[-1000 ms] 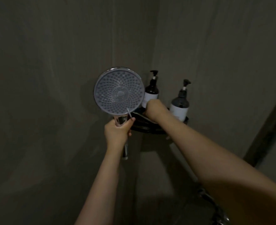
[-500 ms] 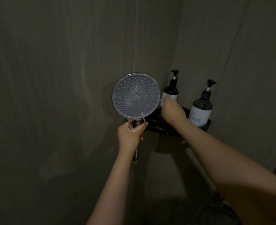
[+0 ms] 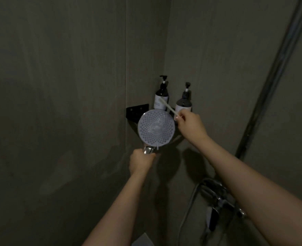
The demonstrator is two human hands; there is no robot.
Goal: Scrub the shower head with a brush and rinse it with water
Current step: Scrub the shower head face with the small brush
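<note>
A round shower head [image 3: 156, 127] with a dotted grey face points toward me in front of the shower corner. My left hand [image 3: 141, 162] grips its chrome handle just below the face. My right hand [image 3: 191, 124] is raised to the right of the head and holds a thin white brush [image 3: 167, 106] by its lower end. The brush slants up and left, its tip in front of the left pump bottle, apart from the shower head.
A black corner shelf [image 3: 137, 110] behind the shower head carries two dark pump bottles [image 3: 161, 96] [image 3: 184, 102]. A chrome mixer tap [image 3: 217, 197] with a hose sits low on the right wall. A dark vertical pipe [image 3: 271, 86] runs up the right side.
My right hand has lifted off the shelf with the white brush in it. The view has shifted, so the shower head now sits lower in front of the shelf.
</note>
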